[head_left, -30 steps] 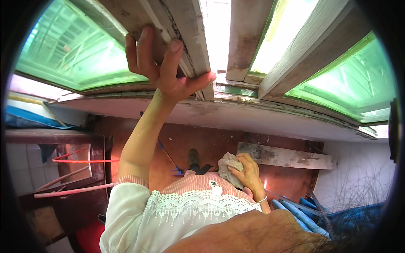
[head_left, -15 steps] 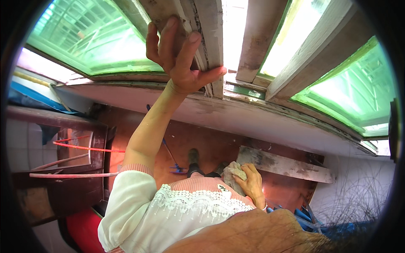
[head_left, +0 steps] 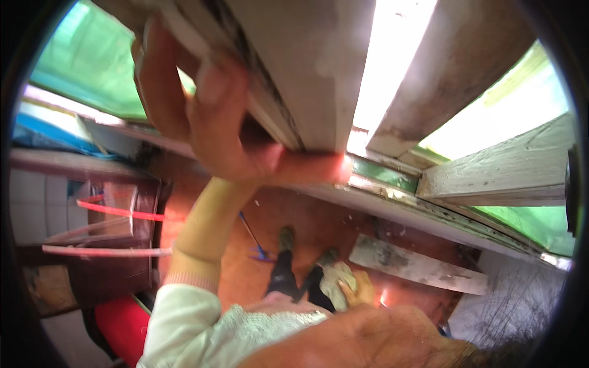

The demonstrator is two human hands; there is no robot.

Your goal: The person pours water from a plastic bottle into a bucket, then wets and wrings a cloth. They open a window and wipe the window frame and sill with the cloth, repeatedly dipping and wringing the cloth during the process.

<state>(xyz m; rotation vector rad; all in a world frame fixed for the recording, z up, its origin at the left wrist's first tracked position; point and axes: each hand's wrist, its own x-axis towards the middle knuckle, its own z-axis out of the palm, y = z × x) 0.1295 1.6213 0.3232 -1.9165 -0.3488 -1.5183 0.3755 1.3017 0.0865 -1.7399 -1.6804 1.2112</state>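
Note:
My left hand [head_left: 227,132] reaches up to an old, pale window frame [head_left: 313,67] with peeling paint. Its fingers curl round the left side of the upright, and the thumb stretches across the upright's lower end. Low down near my body, my right hand [head_left: 364,288] holds a crumpled, pale cloth [head_left: 334,282]; part of that hand is hidden.
Green-tinted glass [head_left: 92,61] lies left of the frame, with more uprights to its right. Below the sill, a whitish plank [head_left: 417,264] rests near the reddish floor [head_left: 239,282]. A dark wooden cabinet [head_left: 104,285] and a red seat [head_left: 123,331] are at left.
My view has come closer to the window frame, so my left hand and the upright look larger. My left hand stays on the frame; the cloth remains in my right hand, lower in view.

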